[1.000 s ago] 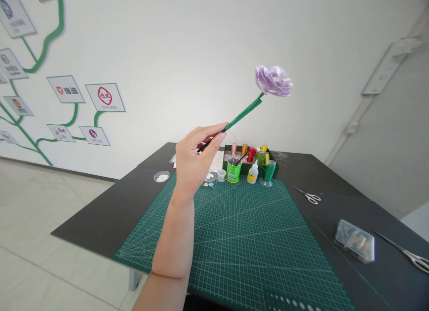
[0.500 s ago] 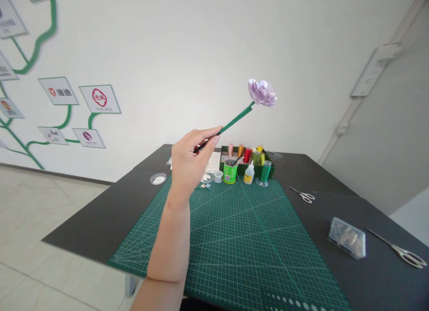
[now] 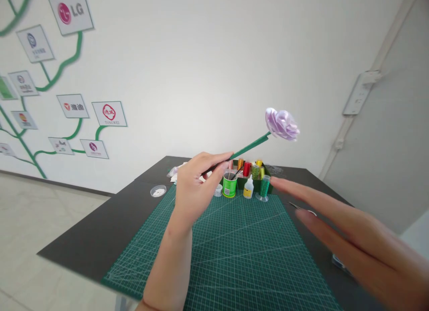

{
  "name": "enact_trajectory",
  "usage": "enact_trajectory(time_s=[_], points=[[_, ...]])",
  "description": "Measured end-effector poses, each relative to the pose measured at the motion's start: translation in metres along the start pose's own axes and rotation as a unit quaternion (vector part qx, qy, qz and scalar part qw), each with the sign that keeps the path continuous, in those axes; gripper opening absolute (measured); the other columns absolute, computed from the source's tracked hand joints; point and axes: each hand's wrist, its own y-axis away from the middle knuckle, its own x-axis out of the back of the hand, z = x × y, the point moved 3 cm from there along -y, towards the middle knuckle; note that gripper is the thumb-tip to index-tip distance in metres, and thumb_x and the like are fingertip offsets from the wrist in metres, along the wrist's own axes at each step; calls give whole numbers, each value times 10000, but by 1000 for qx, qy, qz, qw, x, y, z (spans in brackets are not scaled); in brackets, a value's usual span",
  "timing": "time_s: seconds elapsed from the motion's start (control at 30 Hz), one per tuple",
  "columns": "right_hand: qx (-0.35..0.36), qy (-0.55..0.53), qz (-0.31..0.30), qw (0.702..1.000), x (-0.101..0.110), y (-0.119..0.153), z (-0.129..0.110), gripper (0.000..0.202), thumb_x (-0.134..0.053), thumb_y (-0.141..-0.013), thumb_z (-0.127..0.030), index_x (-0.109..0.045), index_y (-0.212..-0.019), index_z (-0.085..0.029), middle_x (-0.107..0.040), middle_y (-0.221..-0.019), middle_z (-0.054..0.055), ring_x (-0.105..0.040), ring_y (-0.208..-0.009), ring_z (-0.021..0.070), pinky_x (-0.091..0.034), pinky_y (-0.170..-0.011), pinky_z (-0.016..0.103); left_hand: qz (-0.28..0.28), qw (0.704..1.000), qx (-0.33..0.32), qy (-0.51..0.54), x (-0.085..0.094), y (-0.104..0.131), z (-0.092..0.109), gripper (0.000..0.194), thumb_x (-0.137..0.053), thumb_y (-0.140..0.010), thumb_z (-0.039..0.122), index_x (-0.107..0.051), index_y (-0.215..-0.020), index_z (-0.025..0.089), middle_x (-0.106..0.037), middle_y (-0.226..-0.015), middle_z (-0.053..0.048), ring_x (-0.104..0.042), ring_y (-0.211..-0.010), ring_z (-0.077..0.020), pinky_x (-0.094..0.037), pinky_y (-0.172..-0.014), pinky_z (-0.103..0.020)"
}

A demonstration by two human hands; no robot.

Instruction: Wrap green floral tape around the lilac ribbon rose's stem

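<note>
My left hand (image 3: 203, 179) pinches the dark lower end of a flower's stem above the cutting mat. The green-wrapped stem (image 3: 250, 146) slants up to the right and ends in a pale purple flower (image 3: 282, 124) with shiny petals, seen against the white wall. On the right, my right hand (image 3: 348, 230) reaches in from the frame's edge, slightly blurred, with fingers stretched out and thumb apart. It holds nothing and does not touch the flower. It partly covers the small scissors (image 3: 301, 208) and a clear box (image 3: 341, 262).
A green cutting mat (image 3: 248, 253) lies on the black table (image 3: 90, 239). Along its back stand a green can (image 3: 229, 186) with tools, a glue bottle (image 3: 248, 188), a green thread spool (image 3: 264, 187) and a box of spools. A clear dish (image 3: 158, 191) sits at the left.
My right hand has come into view from the right. The flower now appears lower and farther right, still in my left hand. The camera view has shifted up and slightly left.
</note>
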Motion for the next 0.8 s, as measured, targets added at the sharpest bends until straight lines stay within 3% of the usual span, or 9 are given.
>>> enact_trajectory(time_s=[0.07, 0.13, 0.2, 0.27, 0.33, 0.43, 0.6, 0.8], points=[[-30, -63, -46, 997, -29, -27, -9, 488, -641, -966, -519, -615, -1430, -369, -620, -1450, 81, -607, -1313, 347, -528, -1113, 571, -7, 1000, 1, 5, -2, 2, 5, 228, -701, -947, 170, -807, -1105, 294, -794, -934, -21, -679, -767, -143, -551, -634, -287], [-23, -170, -33, 985, -54, -48, -17, 471, -642, -973, -493, -602, -1417, -338, -625, -1411, 89, -657, -1236, 289, -604, -1022, 461, -12, 1000, 2, 12, -4, 3, 8, 243, -696, -948, 153, -803, -1115, 294, -794, -940, -18, -678, -769, -138, -548, -634, -282], [-9, -231, 8, 973, -70, -59, -21, 457, -663, -964, -455, -590, -1390, -310, -647, -1298, 88, -718, -1025, 218, -659, -789, 324, -14, 1000, 5, 17, -6, 4, 10, 254, -696, -944, 131, -801, -1115, 286, -791, -935, -11, -675, -770, -131, -541, -639, -273], [1, -251, 49, 967, -77, -63, -20, 447, -678, -953, -429, -586, -1368, -291, -646, -1182, 65, -690, -750, 139, -564, -516, 226, -17, 1000, 7, 21, -9, 5, 11, 249, -701, -942, 124, -801, -1111, 277, -787, -918, 0, -666, -758, -117, -530, -639, -259], [5, -256, 87, 963, -79, -63, -15, 408, -686, -950, -413, -613, -1325, -270, -633, -1070, 29, -575, -553, 72, -418, -399, 204, -23, 999, 11, 24, -12, 6, 12, 232, -706, -946, 133, -802, -1109, 267, -787, -921, 7, -659, -752, -104, -522, -645, -245], [11, -254, 138, 957, -78, -61, -6, 356, -684, -954, -376, -642, -1281, -243, -612, -889, -16, -445, -496, 50, -337, -425, 210, -25, 999, 14, 15, -16, 8, 14, 212, -706, -955, 147, -800, -1112, 253, -788, -936, 10, -658, -762, -94, -521, -669, -230], [28, -227, 152, 961, -81, -60, 1, 360, -671, -952, -343, -642, -1281, -200, -454, -613, -70, -370, -546, 103, -281, -493, 237, -23, 999, -8, -23, -24, 9, 17, 203, -701, -958, 144, -797, -1117, 227, -790, -945, 5, -645, -737, -87, -498, -635, -217], [43, -159, 227, 960, -82, -62, 8, 165, -665, -939, -340, -672, -983, -181, -433, -563, -75, -294, -492, 87, -214, -477, 246, -26, 999, 8, -41, -30, 10, 15, 215, -681, -975, 161, -790, -1143, 238, -799, -964, 9, -660, -732, -85, -476, -593, -213]])
